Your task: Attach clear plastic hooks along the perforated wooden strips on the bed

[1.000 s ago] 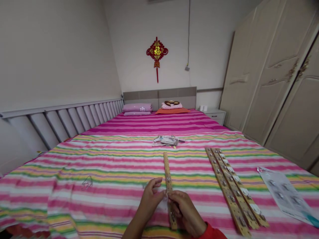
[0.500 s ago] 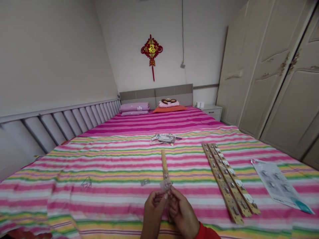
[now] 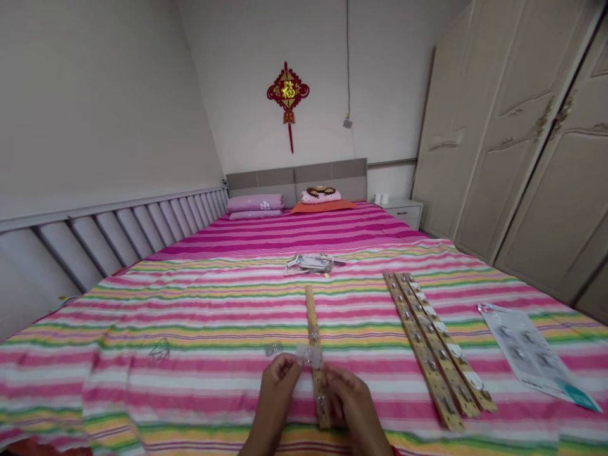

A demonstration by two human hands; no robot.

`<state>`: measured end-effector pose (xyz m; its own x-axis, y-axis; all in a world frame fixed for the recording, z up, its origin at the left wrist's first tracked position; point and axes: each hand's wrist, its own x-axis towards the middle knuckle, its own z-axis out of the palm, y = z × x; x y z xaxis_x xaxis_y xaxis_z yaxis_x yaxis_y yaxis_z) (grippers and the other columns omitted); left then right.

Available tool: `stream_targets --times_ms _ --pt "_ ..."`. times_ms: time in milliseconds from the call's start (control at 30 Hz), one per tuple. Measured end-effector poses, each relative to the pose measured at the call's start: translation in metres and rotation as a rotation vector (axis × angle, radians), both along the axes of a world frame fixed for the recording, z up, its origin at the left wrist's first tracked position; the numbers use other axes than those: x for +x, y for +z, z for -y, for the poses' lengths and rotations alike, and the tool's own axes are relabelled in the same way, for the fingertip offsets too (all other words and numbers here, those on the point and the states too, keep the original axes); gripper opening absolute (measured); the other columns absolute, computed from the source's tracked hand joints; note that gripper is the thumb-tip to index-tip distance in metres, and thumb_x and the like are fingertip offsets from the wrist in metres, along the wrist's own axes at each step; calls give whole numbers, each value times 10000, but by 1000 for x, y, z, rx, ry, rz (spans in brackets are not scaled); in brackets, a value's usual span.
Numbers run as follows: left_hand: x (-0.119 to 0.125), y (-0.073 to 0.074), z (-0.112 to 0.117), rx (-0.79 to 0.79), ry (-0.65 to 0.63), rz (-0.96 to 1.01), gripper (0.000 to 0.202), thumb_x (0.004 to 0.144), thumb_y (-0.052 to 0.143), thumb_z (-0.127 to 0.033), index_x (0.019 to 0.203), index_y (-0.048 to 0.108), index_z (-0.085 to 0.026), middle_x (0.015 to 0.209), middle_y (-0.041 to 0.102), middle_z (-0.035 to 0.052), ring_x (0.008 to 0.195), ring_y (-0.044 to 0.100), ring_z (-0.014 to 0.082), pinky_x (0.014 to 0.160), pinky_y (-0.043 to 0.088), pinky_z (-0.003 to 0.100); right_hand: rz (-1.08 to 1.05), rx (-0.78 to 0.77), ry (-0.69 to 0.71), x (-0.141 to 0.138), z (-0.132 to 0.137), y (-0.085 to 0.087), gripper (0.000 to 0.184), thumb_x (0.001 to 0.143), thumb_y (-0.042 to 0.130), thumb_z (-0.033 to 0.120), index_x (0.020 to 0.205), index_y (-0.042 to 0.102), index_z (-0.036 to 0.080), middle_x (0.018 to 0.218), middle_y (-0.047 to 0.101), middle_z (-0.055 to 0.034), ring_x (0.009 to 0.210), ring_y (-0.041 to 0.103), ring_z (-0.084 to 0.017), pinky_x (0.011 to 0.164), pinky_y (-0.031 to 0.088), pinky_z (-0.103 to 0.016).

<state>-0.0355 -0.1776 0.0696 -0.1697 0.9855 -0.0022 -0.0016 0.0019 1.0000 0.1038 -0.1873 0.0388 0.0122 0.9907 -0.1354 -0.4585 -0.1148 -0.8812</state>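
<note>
My left hand [image 3: 278, 383] pinches a small clear plastic square [image 3: 310, 356] between thumb and finger, over a narrow tan strip [image 3: 311, 310]. The strip lies lengthwise in front of me and carries small shiny metal pieces. My right hand [image 3: 350, 396] is at the strip's right edge with its fingers curled together; what they hold, if anything, is hidden. Another clear plastic square [image 3: 273, 349] rests on the cloth just beyond my left hand.
Three tan strips with metal pieces [image 3: 418, 335] lie to the right, one bearing white discs. Farther right is a clear flat package [image 3: 532, 351]. A plastic bag of items [image 3: 313, 264] sits beyond the centre strip. Thin clear scraps [image 3: 160, 349] are at left on the striped cloth [image 3: 213, 380].
My hands have moved apart: the left shifted left with the plastic square, the right moved slightly right and down. More of the centre strip shows between them.
</note>
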Motion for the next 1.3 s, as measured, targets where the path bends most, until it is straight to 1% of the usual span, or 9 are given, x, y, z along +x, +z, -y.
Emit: stream_targets --times_ms 100,233,433,600,733,867,1033,1167,1300 --pt "-6 10 -2 -19 -133 -89 299 596 686 -442 579 569 -167 554 495 -28 563 427 113 541 328 227 262 181 -132 17 -9 14 279 634 731 441 748 730 188 684 648 -31 589 529 -162 517 392 -261" --pt "-5 20 0 -43 -276 -213 240 607 661 -369 555 524 -178 524 443 -41 533 390 106 533 303 229 471 359 -12 30 -19 26 179 681 707 381 658 724 204 641 559 -14 577 480 -155 528 352 -266" --pt "-5 20 -3 11 -293 -339 160 652 619 -289 577 525 -183 562 481 -25 572 439 123 560 338 233 455 309 150 32 -23 26 172 662 715 340 595 676 187 567 486 24 523 400 -120 500 293 -248" --pt "-5 20 -13 13 -307 -337 162 663 612 -281 572 522 -181 557 484 -32 560 437 115 546 336 225 342 280 212 31 -25 26 229 698 692 398 643 673 176 575 528 16 544 435 -123 526 324 -248" --pt "-3 23 -24 25 -316 -339 147 656 606 -251 555 531 -176 540 481 -37 548 431 107 537 327 218 308 240 221 31 -33 24 253 653 731 410 626 652 172 499 475 48 473 375 -94 467 276 -232" --pt "-1 22 -44 -17 -277 -231 165 617 658 -291 561 563 -169 539 515 -33 552 452 111 549 345 224 328 248 189 31 -51 22 244 639 733 384 581 632 170 475 471 53 453 373 -86 448 268 -225" --pt "-1 14 -82 -132 -276 -30 269 590 695 -403 661 653 -146 553 561 -30 557 481 104 586 365 230 290 203 141 26 -91 16 224 606 722 369 560 611 179 414 482 66 379 389 -80 408 279 -222" --pt "1 2 -114 -213 -207 89 342 470 768 -393 670 641 -146 521 552 -48 495 457 77 527 342 212 274 149 149 19 -126 7 222 576 704 370 536 594 182 369 482 69 338 394 -80 374 275 -217" --pt "4 -9 -139 -258 -139 100 336 465 778 -348 699 639 -150 568 603 -29 537 531 85 570 409 213 267 118 119 14 -153 -4 177 574 683 327 546 607 171 363 487 71 341 391 -69 372 270 -203"
